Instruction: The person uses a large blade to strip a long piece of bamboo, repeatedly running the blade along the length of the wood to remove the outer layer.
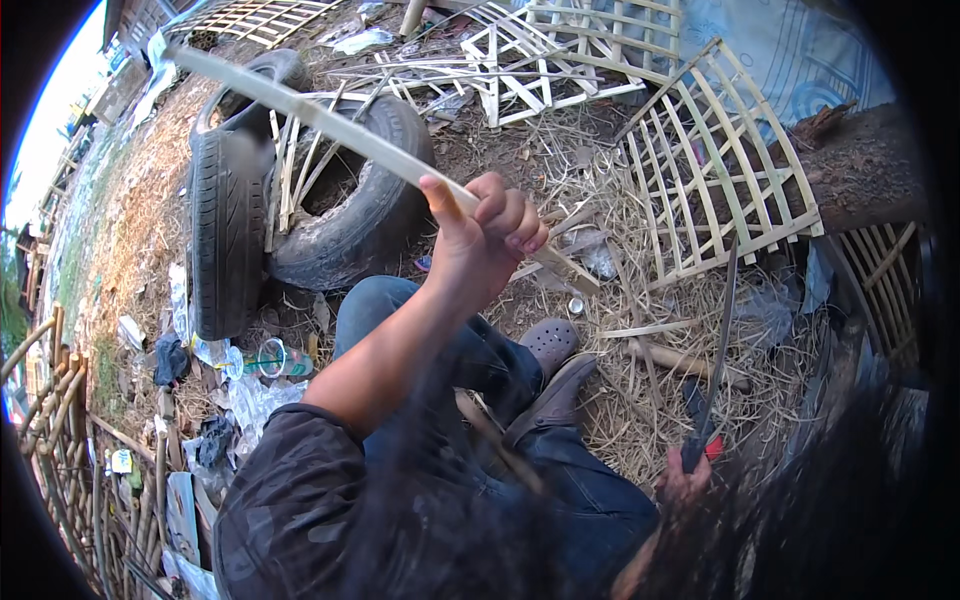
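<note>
My left hand (pixel 478 232) is closed around a long pale bamboo strip (pixel 345 133), raised in front of me. The strip slants from the upper left down to the right, and its near end comes out below my fist. At the lower right, my right hand (pixel 684 482) grips the dark handle of a machete (pixel 722 350). Its long, narrow blade points away from me, apart from the strip, over the bamboo shavings (pixel 655 400). Hair in front of the camera partly covers my right arm. Something red (pixel 713 447) shows beside the machete handle.
Worn tyres (pixel 228 240) with strips across them stand at the left. A woven bamboo lattice (pixel 720 165) leans against a thick log (pixel 870 165) at the right; more lattice panels (pixel 560 60) lie at the back. A plastic cup (pixel 275 358) and litter lie by the tyres.
</note>
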Tool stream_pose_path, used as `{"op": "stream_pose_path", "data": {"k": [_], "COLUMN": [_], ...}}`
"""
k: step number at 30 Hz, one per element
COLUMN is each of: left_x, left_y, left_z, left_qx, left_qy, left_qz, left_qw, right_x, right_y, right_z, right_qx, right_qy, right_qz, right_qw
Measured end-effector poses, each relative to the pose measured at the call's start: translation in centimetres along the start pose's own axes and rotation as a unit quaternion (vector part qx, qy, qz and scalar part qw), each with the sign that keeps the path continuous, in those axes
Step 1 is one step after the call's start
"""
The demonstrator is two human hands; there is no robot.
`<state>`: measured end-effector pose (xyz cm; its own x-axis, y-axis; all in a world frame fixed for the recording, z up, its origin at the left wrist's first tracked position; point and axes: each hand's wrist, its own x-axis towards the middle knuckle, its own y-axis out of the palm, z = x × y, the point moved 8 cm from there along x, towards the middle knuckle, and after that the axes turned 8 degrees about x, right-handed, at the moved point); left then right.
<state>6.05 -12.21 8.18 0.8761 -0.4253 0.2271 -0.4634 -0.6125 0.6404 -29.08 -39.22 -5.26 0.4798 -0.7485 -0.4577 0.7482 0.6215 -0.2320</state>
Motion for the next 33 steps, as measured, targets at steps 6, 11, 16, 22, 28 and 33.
{"op": "stream_pose_path", "data": {"k": [6,11,16,22,28,33], "left_x": [-2.1,-3.3,-4.4,0.1,6.0,9.0], "left_y": [0.2,-2.3,-4.2,-10.6,-21.6,-30.0], "left_z": [0.6,0.4,-2.2,-6.4,-0.3,9.8], "left_qx": [0.020,0.187,0.405,0.645,0.591,0.633], "left_qy": [0.084,0.082,0.097,0.089,0.066,-0.006], "left_qz": [0.046,0.008,-0.031,-0.049,-0.015,-0.006], "left_qw": [0.995,0.979,0.909,0.757,0.804,0.774], "right_x": [-4.3,-7.0,-7.5,-5.9,-1.7,4.7], "right_y": [13.8,21.4,27.0,28.5,30.9,35.2], "right_z": [2.0,4.4,6.4,6.0,3.6,-1.4], "right_qx": [0.242,0.209,0.171,0.166,0.059,0.027], "right_qy": [-0.124,-0.114,-0.138,-0.146,-0.205,-0.071], "right_qz": [0.136,0.259,0.275,0.255,0.218,0.241], "right_qw": [0.953,0.936,0.936,0.941,0.952,0.968]}}
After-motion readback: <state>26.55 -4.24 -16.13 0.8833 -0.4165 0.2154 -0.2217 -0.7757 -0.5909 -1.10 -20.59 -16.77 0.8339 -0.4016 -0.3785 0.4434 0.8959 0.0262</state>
